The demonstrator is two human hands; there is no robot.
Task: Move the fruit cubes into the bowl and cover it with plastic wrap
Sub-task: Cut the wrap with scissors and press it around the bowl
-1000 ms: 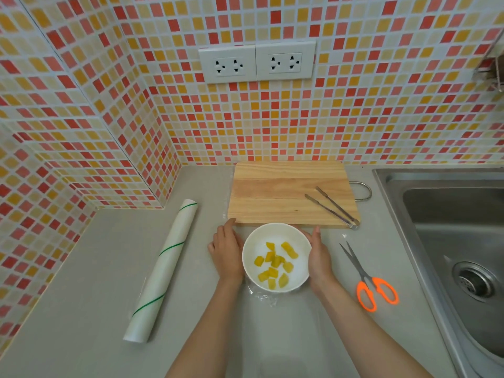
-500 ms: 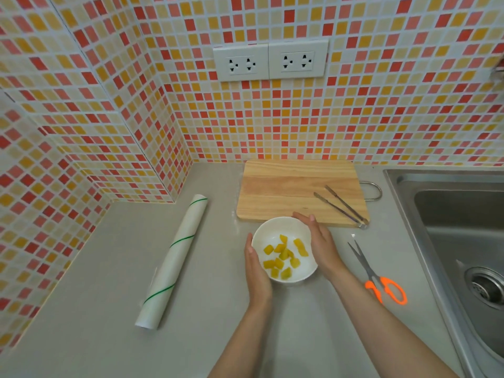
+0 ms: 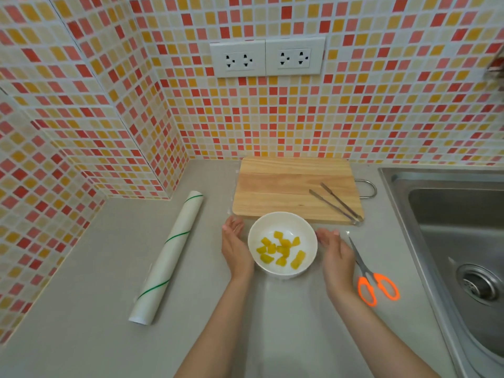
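Note:
A white bowl [image 3: 282, 222] stands on the grey counter just in front of the wooden cutting board [image 3: 286, 184]. Several yellow fruit cubes [image 3: 281, 251] lie inside it. My left hand [image 3: 235, 245] is flat and upright against the bowl's left side, palm facing it. On the other side, my right hand [image 3: 335, 251] is held with its palm toward the bowl and a small gap between them. Both hands have fingers extended and hold nothing I can make out. A faint clear film seems to lie around the bowl; whether it covers the bowl is hard to tell.
A roll of plastic wrap [image 3: 169, 255] lies diagonally at the left. Metal tongs [image 3: 336, 203] rest on the board's right end. Orange-handled scissors [image 3: 375, 282] lie right of my right hand. A steel sink [image 3: 458, 241] fills the right side. Tiled walls stand behind and left.
My right hand has come off the bowl's far rim and now sits at its right side. My left hand slid forward along the left side. The bowl stays put.

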